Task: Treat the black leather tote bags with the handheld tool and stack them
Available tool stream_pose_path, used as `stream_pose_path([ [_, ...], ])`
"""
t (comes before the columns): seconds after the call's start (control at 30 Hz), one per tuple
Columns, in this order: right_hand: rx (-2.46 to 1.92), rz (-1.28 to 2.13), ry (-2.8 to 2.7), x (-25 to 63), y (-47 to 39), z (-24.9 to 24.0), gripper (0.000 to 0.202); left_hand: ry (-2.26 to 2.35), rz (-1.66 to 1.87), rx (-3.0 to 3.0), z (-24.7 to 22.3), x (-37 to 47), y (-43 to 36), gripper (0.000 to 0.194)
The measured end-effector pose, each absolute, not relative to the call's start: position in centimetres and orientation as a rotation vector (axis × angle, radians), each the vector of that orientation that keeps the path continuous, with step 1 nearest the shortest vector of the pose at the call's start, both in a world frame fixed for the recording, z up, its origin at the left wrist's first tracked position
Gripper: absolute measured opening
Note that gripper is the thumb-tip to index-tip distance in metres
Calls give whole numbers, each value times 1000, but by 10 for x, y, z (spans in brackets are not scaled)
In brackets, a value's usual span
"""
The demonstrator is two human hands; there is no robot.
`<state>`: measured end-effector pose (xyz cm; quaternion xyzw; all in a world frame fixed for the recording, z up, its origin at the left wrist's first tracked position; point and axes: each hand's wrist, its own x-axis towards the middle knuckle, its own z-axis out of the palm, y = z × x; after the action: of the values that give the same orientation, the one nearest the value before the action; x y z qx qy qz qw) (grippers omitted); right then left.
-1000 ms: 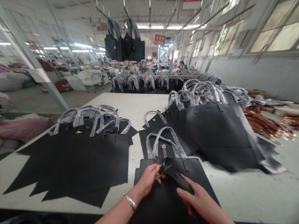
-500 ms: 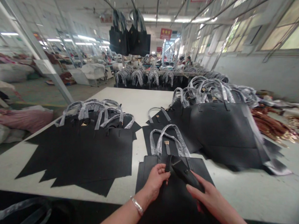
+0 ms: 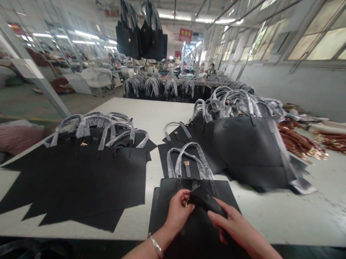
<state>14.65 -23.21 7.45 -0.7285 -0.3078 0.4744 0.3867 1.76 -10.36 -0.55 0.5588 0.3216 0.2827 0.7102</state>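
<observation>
A black tote bag (image 3: 203, 222) lies in front of me, its handles (image 3: 193, 161) wrapped in clear plastic. My left hand (image 3: 179, 210) is closed at the bag's upper edge, pinching the end of its short black closure strap (image 3: 194, 183). Around a black elongated handheld tool (image 3: 208, 199) my right hand (image 3: 229, 219) is wrapped; I cannot make out the exact kind. The tool's front end touches or nearly touches the strap beside my left fingertips, hiding part of it. Just beyond lies another tote with a gold-coloured clasp (image 3: 186, 163) on its strap.
Overlapping black totes (image 3: 102, 180) cover the left of the white table (image 3: 134, 106). A taller pile of totes (image 3: 246, 148) stands right, with brown straps (image 3: 298, 140) beyond. More bags (image 3: 154, 41) hang overhead; a slanted metal post (image 3: 48, 89) rises at left.
The tool's front end has moved left, closer to my left fingertips, and now covers more of the strap. The whole view has shifted slightly, with the table contents sliding left.
</observation>
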Motion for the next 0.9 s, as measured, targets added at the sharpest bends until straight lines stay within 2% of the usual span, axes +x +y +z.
stream_pose_path([
  [0.23,-1804,1284,-807,145,-235,66,63,742,597,1408,-13,14,-109,31],
  [0.3,-1841,1183,-790,147,-232,61,64,738,621,1530,-14,11,-113,42],
  [0.37,-1887,1056,-774,151,-228,61,66,660,612,1736,-14,9,-115,63],
  [0.43,-1937,963,-770,159,-228,64,67,520,551,1983,-12,9,-112,71],
  [0.57,-2037,846,-728,181,-247,75,67,469,499,2261,-10,23,-92,60],
  [0.9,-2066,712,-478,209,-332,81,60,734,498,2844,-22,71,-5,58],
])
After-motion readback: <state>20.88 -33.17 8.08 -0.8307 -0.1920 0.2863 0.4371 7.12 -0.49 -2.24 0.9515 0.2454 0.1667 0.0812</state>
